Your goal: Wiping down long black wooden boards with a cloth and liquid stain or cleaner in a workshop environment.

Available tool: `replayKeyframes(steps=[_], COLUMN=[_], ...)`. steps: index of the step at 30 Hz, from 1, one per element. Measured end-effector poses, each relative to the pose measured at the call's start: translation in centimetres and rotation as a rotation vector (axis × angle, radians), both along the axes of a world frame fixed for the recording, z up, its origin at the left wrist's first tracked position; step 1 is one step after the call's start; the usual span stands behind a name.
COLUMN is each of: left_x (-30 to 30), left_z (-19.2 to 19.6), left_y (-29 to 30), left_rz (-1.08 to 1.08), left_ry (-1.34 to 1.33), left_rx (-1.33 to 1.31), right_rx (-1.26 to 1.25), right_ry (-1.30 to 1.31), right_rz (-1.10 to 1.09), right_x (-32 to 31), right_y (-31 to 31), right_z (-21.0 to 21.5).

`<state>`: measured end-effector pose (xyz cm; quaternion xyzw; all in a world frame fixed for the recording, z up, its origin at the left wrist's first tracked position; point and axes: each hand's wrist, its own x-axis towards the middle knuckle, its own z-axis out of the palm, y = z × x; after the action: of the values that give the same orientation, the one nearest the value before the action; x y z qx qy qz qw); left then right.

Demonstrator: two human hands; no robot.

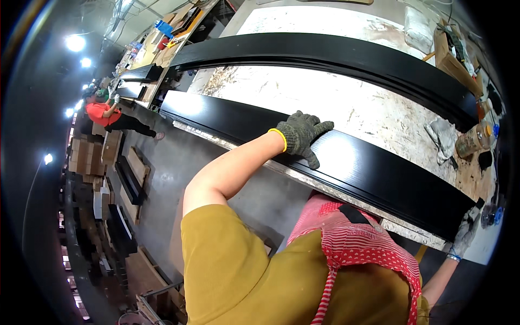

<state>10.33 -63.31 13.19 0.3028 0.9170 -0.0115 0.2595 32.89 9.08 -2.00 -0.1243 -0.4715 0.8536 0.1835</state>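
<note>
A long black moulded board (374,162) with a glossy face lies along the near edge of the worktable. My left hand (303,135), in a dark knitted glove with a yellow cuff, rests on top of it with fingers spread. At the board's right end is my right hand (467,230), in a pale glove. Its fingers are small and unclear, close to a small black piece (480,203) at the board's corner; whether they grip anything does not show. A second long black board (325,51) lies farther back, roughly parallel to the first.
The worktable (374,111) has a white, stained top. At its right stand a jar (474,140), a crumpled rag (441,135) and an open cardboard box (455,59). A co-worker in red (103,112) stands far left by another bench. Boards and cartons (86,157) lie on the floor.
</note>
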Motion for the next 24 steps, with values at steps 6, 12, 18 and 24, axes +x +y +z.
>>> replayKeyframes(steps=[6,12,18,24], left_x=[-2.9,-5.6,2.1,7.2], left_z=[-0.6,1.2,3.9,2.4], left_y=[-0.2,-0.4,-0.4,1.9], left_rz=[0.054,-0.023,-0.452,-0.155], left_ry=[-0.118,0.074,0.495,0.053], left_rx=[0.054,0.106,0.153,0.200], right_rx=[0.011,0.507,-0.249,0.460], right_ry=[-0.122,-0.076,0.321,-0.089], right_rz=[-0.349,-0.267,0.681,-0.259], right_x=[-1.5,-2.2,-4.6,0.0], right_y=[-7.0,-3.4,-10.9,-12.8], right_z=[3.4,1.2,18.8,6.9])
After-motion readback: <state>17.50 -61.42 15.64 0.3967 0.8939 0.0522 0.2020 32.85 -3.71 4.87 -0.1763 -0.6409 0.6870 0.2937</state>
